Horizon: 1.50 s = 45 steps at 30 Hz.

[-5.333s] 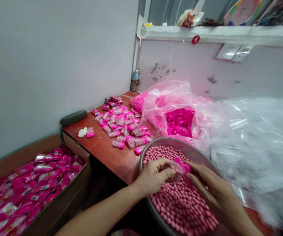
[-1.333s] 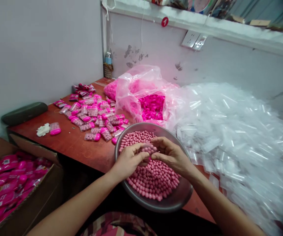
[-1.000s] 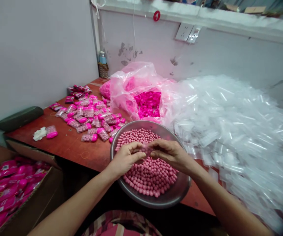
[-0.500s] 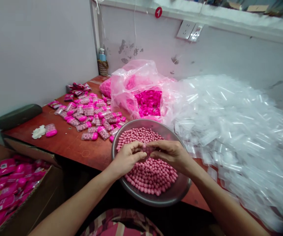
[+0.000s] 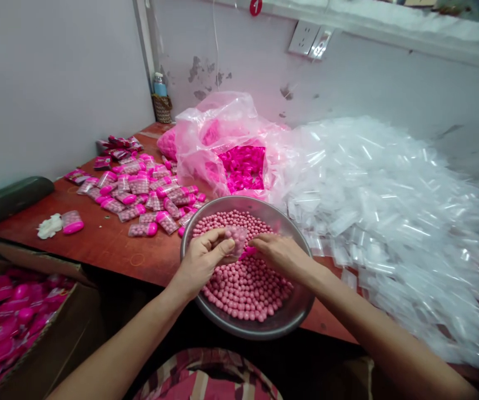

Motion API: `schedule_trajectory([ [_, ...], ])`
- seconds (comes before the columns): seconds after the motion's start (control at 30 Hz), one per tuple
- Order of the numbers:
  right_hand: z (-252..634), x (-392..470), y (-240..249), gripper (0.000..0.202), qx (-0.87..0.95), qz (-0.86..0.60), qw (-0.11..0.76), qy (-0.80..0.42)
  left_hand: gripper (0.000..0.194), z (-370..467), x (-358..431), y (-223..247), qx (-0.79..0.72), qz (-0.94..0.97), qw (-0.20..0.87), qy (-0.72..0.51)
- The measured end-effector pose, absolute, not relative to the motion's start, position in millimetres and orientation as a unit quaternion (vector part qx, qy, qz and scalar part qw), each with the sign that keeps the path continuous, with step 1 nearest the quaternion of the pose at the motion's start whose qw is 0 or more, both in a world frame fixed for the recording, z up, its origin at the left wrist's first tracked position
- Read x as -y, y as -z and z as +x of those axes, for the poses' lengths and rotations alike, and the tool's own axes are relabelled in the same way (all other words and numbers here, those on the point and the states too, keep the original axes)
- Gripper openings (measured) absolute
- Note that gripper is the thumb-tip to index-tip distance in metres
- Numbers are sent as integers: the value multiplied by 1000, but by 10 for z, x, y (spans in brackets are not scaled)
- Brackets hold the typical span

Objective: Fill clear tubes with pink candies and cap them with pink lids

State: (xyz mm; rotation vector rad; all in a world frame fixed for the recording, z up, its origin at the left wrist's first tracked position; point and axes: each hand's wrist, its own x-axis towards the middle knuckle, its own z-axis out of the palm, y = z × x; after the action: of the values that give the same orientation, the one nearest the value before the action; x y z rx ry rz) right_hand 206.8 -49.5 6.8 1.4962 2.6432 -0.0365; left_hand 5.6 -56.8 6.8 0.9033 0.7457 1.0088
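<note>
Left hand point(image 5: 201, 260) pinches a clear case point(image 5: 236, 238) of beads upright over the bowl point(image 5: 293, 311). Right hand point(image 5: 279, 254), palm down, grips a pink cap point(image 5: 248, 254) beside it.

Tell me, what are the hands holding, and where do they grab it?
The left hand pinches a small clear plastic case of pink candy balls by its lower end. The right hand touches a bright pink cap beneath it.

Hands point(image 5: 239, 256) over bowl point(image 5: 293, 311) of candies point(image 5: 243, 283)
</note>
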Motion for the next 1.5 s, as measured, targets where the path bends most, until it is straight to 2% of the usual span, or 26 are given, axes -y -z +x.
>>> schedule_trajectory([
  [0.1, 2023, 371, 70, 17, -883, 461, 87, -11, 25, 50, 580, -59, -344, 426, 711, -442],
  [0.23, 2134, 295, 84, 18, -873, 484, 60, 0, 25, 58, 587, -46, -350, 435, 700, -444],
  [0.3, 2211, 318, -16, 20, -858, 512, -24, 39, 22, 69, 584, -35, -350, 446, 694, -444],
  [0.4, 2222, 433, -254, 26, -802, 509, -246, 193, 17, 77, 575, -19, -344, 475, 686, -431],
  [0.47, 2135, 536, -408, 24, -779, 475, -330, 242, 16, 68, 575, -15, -343, 505, 672, -418],
  [0.53, 2010, 618, -512, 20, -799, 441, -340, 225, 17, 50, 580, -16, -338, 539, 660, -399],
  [0.7, 1849, 661, -556, 23, -851, 412, -274, 177, 20, 11, 611, -23, -326, 587, 633, -386],
  [0.9, 1871, 740, -550, 17, -859, 426, -232, 162, 23, 5, 695, -47, -354, 682, 493, -408],
  [1.0, 1850, 795, -569, 15, -859, 435, -225, 147, 24, 0, 723, -59, -350, 697, 467, -415],
  [1.1, 1863, 786, -543, 14, -816, 454, -280, 224, 21, 3, 690, -51, -355, 653, 525, -414],
  [1.27, 1993, 672, -311, 25, -582, 494, -483, 429, 29, 37, 544, -6, -337, 464, 701, -423],
  [1.33, 2023, 643, -206, 28, -548, 492, -517, 436, 33, 54, 495, 1, -327, 442, 721, -423],
  [1.5, 1994, 628, -81, 27, -594, 494, -516, 370, 36, 84, 380, -60, -327, 462, 702, -433],
])
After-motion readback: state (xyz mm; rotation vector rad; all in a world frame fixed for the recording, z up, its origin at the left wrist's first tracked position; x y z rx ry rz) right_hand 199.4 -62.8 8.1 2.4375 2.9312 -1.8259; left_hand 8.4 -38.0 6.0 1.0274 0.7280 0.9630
